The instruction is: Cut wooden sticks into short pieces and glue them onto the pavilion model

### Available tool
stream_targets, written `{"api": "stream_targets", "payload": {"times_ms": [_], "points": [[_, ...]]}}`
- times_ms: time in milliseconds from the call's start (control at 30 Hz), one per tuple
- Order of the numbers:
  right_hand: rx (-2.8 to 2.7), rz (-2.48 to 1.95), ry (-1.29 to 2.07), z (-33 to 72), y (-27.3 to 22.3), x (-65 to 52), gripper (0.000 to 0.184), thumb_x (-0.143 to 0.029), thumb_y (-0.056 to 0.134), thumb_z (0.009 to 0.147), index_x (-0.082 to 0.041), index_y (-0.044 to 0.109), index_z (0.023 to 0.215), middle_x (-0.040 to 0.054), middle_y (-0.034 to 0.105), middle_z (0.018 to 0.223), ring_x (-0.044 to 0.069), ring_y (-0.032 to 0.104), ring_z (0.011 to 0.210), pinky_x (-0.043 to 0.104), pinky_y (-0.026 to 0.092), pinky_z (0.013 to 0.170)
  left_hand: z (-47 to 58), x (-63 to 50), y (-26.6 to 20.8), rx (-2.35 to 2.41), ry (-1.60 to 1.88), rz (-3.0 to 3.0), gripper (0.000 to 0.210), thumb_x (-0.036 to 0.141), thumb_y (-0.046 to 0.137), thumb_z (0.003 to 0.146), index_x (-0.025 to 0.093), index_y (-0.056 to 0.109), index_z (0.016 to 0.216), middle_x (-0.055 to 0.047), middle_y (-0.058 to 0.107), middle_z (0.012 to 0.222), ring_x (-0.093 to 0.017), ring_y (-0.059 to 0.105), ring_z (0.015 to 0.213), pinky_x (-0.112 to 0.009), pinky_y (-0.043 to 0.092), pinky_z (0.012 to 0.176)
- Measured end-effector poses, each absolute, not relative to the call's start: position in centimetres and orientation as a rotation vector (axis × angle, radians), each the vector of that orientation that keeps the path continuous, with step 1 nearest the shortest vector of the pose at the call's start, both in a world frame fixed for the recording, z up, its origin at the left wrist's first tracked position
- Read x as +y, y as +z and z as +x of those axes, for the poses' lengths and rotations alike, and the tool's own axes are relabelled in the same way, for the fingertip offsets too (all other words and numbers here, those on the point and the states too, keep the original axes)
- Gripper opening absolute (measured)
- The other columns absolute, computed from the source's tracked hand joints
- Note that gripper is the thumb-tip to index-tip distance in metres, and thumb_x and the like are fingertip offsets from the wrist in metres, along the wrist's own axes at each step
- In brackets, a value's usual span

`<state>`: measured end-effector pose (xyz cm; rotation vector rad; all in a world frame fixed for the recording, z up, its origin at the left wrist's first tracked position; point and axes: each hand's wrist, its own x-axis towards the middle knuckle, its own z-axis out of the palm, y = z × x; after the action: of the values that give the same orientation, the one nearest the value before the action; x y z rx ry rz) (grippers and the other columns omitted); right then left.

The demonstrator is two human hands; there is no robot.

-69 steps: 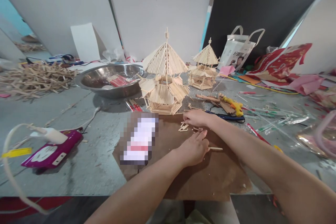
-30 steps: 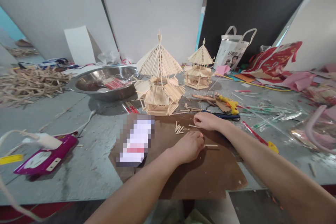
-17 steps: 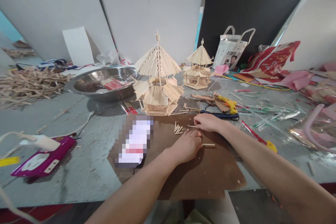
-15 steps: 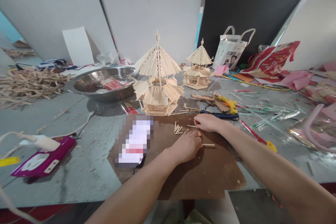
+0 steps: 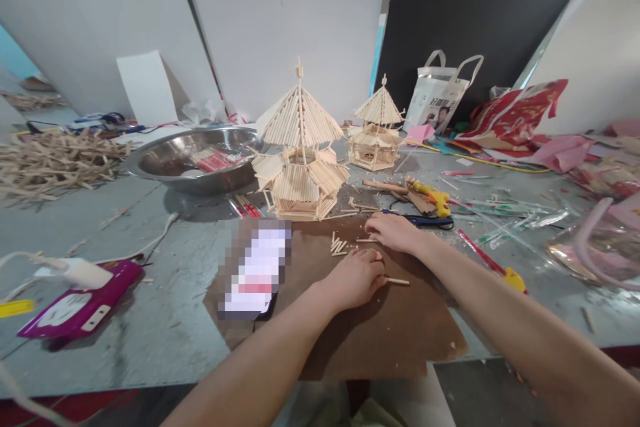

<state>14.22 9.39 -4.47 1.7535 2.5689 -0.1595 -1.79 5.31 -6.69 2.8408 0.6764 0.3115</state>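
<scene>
My left hand (image 5: 356, 278) rests on a brown board (image 5: 400, 340), its fingers curled around a thin wooden stick (image 5: 399, 281) that pokes out to the right. Just beyond it, my right hand (image 5: 395, 232) is low over the board, fingers bent and slightly apart. Below its fingertips lies another short stick (image 5: 366, 240). Several cut stick pieces (image 5: 339, 245) lie loose to the left of both hands. Behind the board stands a two-tiered pavilion model (image 5: 301, 177) built of sticks. My fingertips are partly hidden.
A phone (image 5: 257, 270) with a blurred screen lies on the board's left. Further left are a purple power bank (image 5: 83, 300) and a steel basin (image 5: 150, 170). A smaller pavilion (image 5: 375, 147) stands behind. A yellow glue gun (image 5: 435, 199) and plastic scraps lie to the right.
My right hand has shifted slightly left and its fingers have loosened over the short stick. The stick at my left hand has tilted a little, its right end now nearer me.
</scene>
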Motion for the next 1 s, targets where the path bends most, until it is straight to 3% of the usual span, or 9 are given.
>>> {"api": "stream_targets", "payload": {"times_ms": [467,767,1000], "points": [[2.547,1.684,-0.300,14.4,-4.6,8.2,0.015,-0.025,0.048,0.073,-0.021,0.060,0.080,0.0034,0.062,0.086,0.016,0.054,0.080,0.022,0.034,0.060,-1.8,5.3,-6.9,0.673,0.362,2.829,0.020,0.028,0.039,0.080,0.016,0.055,0.076,-0.004,0.055,0.090,-0.016,0.049,0.088,-0.029,0.038,0.081],[2.468,1.819,-0.215,14.4,-3.5,8.1,0.017,-0.027,0.041,0.077,-0.020,0.057,0.080,0.0042,0.063,0.083,0.016,0.055,0.073,0.023,0.032,0.055,-1.8,5.1,-6.8,0.650,0.357,2.851,0.020,0.027,0.039,0.080,0.015,0.055,0.076,-0.005,0.055,0.087,-0.015,0.050,0.083,-0.026,0.039,0.076],[2.418,1.971,-0.013,14.4,-2.8,10.8,0.019,-0.024,0.040,0.077,-0.020,0.057,0.084,0.0063,0.063,0.090,0.021,0.057,0.082,0.026,0.036,0.058,-1.7,5.3,-6.7,0.643,0.376,2.806,0.022,0.026,0.039,0.081,0.015,0.056,0.073,-0.004,0.056,0.084,-0.013,0.051,0.080,-0.024,0.038,0.075]]}}
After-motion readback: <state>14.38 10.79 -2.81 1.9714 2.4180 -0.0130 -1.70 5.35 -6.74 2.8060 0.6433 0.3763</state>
